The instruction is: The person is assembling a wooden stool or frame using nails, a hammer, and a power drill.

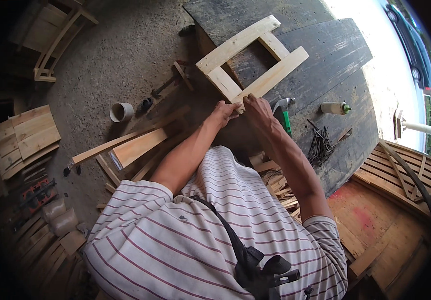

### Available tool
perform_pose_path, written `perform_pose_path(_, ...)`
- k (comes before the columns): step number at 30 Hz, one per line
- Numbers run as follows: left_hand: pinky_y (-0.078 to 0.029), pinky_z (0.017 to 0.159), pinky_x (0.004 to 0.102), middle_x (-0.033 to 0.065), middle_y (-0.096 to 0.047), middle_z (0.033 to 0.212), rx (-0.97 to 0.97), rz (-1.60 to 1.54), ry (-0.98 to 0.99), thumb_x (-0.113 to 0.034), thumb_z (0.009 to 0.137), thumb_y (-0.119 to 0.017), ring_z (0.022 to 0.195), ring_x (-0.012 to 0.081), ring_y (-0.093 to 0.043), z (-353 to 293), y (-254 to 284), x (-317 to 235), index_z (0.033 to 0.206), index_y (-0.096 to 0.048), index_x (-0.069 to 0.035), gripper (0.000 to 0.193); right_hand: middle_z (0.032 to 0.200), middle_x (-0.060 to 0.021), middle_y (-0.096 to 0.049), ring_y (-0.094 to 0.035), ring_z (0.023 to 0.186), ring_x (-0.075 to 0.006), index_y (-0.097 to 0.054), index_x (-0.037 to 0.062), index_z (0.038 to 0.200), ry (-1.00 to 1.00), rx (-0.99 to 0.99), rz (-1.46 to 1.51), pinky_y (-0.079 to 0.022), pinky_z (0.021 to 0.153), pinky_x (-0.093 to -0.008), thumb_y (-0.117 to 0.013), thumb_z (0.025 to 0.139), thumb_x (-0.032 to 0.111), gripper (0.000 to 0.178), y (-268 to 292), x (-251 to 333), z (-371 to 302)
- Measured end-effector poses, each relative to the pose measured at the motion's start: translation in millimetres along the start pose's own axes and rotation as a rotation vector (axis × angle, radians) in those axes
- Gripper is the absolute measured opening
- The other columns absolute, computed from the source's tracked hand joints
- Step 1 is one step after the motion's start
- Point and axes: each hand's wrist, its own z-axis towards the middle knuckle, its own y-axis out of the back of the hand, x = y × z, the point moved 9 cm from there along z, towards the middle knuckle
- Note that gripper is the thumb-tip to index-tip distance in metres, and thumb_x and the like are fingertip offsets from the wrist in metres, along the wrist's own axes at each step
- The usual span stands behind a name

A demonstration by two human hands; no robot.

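A pale wooden frame of two long rails and two short crosspieces lies over the edge of the dark worktable. At its near corner both my hands meet. My left hand has its fingers closed on the end of the frame from the left. Curled over the same rail end is my right hand; its fingertips are partly hidden. Just right of that wrist lies a hammer with a green handle. A heap of dark nails and a whitish bottle with a green cap are farther right.
Long wooden boards stick out left of my arm. A white bucket stands on the concrete floor. Stacked planks lie at far left. Wood scraps sit below my right forearm, with a slatted wooden piece at right.
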Motion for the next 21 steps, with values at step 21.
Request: perform_pose_path(21,-0.055,0.091,0.0463,0.0151,-0.065,0.123,0.095,-0.105,0.030,-0.037,0.089,-0.078,0.107,0.0276,-0.065,31,10,6,0.125,-0.061,0.004,0.058,0.105,-0.0230,-0.066,-0.068,0.096,-0.0409,-0.055,0.0010,0.122,-0.327,-0.187,0.205,-0.056,0.078,-0.0482,-0.065,0.088,0.018,0.039,29,-18,-50)
